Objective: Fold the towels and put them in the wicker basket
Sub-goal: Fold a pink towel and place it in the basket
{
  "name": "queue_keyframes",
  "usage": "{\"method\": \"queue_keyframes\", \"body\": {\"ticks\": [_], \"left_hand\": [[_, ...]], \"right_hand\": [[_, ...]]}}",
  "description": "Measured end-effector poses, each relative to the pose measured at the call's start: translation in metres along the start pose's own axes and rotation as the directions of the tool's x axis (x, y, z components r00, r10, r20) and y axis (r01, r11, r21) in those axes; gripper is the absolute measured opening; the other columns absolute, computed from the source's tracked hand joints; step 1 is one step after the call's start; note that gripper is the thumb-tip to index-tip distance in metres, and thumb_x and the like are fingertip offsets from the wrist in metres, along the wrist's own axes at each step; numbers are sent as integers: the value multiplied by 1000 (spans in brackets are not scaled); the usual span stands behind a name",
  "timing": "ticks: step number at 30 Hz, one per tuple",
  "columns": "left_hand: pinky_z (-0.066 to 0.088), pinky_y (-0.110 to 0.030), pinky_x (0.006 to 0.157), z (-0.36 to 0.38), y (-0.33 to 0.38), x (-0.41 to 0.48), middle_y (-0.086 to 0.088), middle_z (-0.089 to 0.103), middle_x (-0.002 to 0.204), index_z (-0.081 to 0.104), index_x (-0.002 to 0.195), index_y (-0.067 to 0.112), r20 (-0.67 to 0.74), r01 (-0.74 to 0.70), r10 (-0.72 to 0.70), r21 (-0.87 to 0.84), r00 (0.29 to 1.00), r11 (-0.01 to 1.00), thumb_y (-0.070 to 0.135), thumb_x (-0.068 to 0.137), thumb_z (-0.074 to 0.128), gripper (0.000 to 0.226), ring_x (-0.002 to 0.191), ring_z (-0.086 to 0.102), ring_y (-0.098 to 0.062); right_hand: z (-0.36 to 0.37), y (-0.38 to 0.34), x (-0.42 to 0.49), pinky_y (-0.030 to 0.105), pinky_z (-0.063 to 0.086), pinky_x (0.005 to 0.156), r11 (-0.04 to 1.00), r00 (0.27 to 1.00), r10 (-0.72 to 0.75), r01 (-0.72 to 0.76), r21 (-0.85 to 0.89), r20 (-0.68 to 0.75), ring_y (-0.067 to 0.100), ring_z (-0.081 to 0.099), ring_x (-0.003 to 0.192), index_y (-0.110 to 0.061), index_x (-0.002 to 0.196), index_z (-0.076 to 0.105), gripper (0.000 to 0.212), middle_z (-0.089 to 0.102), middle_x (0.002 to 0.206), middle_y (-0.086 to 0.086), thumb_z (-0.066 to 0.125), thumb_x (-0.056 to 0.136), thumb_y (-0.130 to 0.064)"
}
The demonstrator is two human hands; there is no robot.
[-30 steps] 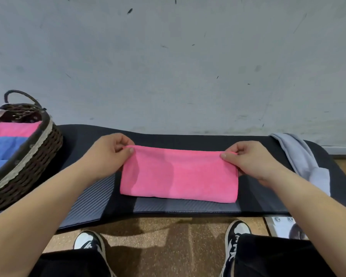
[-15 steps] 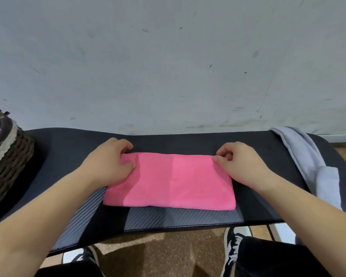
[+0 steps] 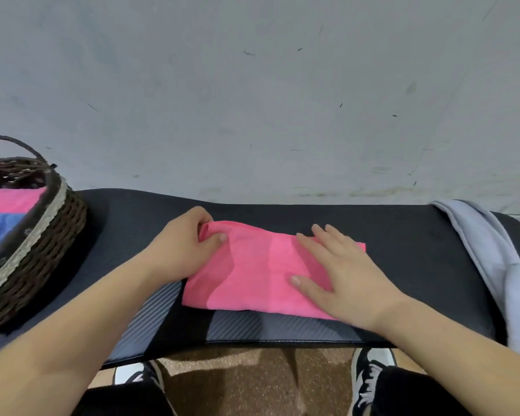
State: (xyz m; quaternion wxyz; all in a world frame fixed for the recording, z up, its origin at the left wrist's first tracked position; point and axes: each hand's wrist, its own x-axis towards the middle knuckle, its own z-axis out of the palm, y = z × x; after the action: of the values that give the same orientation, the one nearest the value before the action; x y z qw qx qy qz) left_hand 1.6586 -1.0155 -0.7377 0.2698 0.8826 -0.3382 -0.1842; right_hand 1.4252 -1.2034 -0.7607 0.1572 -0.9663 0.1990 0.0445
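This looks like a plain indoor room, more a corner of a home than a workshop or shop, though nothing quite settles it. A bare pale wall point(image 3: 252, 100), scuffed and flecked with dark marks, runs right behind a low surface covered by a black ribbed mat point(image 3: 403, 235). On it are household laundry things: a wicker basket point(image 3: 51, 235) with folded towels point(image 3: 9, 201) inside, a pink towel point(image 3: 252, 274) laid out, and a grey garment point(image 3: 487, 250) draped over the right end. Below, the floor point(image 3: 252, 373) is speckled brown, with sneakers point(image 3: 370, 373) on it.
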Motion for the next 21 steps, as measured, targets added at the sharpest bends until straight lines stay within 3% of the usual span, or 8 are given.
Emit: {"method": "queue_keyframes", "body": {"ticks": [2, 4, 7, 9, 12, 15, 18, 21], "left_hand": [[45, -31, 62, -1, -2, -6, 0, 62, 82, 54, 95, 24, -30, -33, 33, -8, 999, 999, 39, 96, 64, 18, 73, 58, -18], [46, -30, 64, -2, -3, -9, 0, 63, 86, 54, 100, 24, -78, -40, 39, -10, 996, 999, 40, 99, 60, 17, 78, 61, -18], [46, -29, 62, -8, -1, -11, -1, 65, 87, 54, 100, 23, -135, -10, 7, -20, 991, 1000, 41, 98, 60, 19, 79, 62, -18], [42, -28, 60, -13, 4, -11, -1, 64, 86, 54, 96, 22, -171, 21, -24, -21, 985, 1000, 40, 96, 63, 20, 76, 60, -15], [41, -26, 61, -15, 20, -14, 2, 63, 89, 56, 94, 23, -179, 39, -49, -58, 983, 998, 40, 93, 67, 20, 79, 59, -12], [49, -30, 59, -8, 49, -19, -2, 66, 89, 60, 95, 21, -74, 40, -59, -232, 996, 972, 36, 93, 69, 17, 75, 65, -18], [53, -29, 45, 9, 85, -25, -10, 67, 75, 60, 97, 14, 77, 57, -31, -356, 997, 933, 27, 96, 68, 15, 51, 65, -21], [59, -35, 46, 33, 114, -24, -13, 70, 61, 56, 97, 15, 126, 18, 20, -298, 992, 954, 26, 98, 65, 14, 48, 70, -27]], "right_hand": [[9, -2, -2, 46, -6, 128, 996, 990, 54, -44, -82, 130, 23, -17, 157, -39, 163, -2, 83, -12, 171, 1, 23, 94, -78], [14, -2, -2, 48, -13, 126, 990, 983, 95, -76, -118, 160, 23, -27, 154, -38, 161, -11, 85, -24, 169, 1, 15, 92, -79], [21, -9, -3, 49, -16, 124, 991, 987, 81, -64, -122, 141, 22, -32, 152, -37, 161, -15, 85, -28, 167, 1, 7, 90, -79], [19, -13, -3, 47, -16, 125, 997, 992, 40, -32, -67, 119, 21, -29, 153, -36, 162, -11, 83, -24, 169, 1, 11, 93, -78], [6, -9, 3, 43, -4, 128, 998, 999, 19, -17, 56, -35, 21, -10, 158, -34, 164, 10, 83, 0, 172, 4, 23, 95, -78], [-10, 2, 5, 44, 24, 124, 992, 979, 82, -62, 111, -186, 26, 25, 152, -23, 151, 47, 82, 37, 161, 7, 28, 91, -74], [-19, 13, 1, 40, 49, 98, 981, 970, 149, -121, 151, -190, 20, 53, 117, -24, 126, 67, 61, 58, 120, -3, 40, 94, -68], [-23, 23, 1, 34, 52, 72, 928, 956, 258, -204, 313, -141, 12, 60, 82, -24, 90, 72, 45, 61, 86, -6, 53, 93, -65]]}}
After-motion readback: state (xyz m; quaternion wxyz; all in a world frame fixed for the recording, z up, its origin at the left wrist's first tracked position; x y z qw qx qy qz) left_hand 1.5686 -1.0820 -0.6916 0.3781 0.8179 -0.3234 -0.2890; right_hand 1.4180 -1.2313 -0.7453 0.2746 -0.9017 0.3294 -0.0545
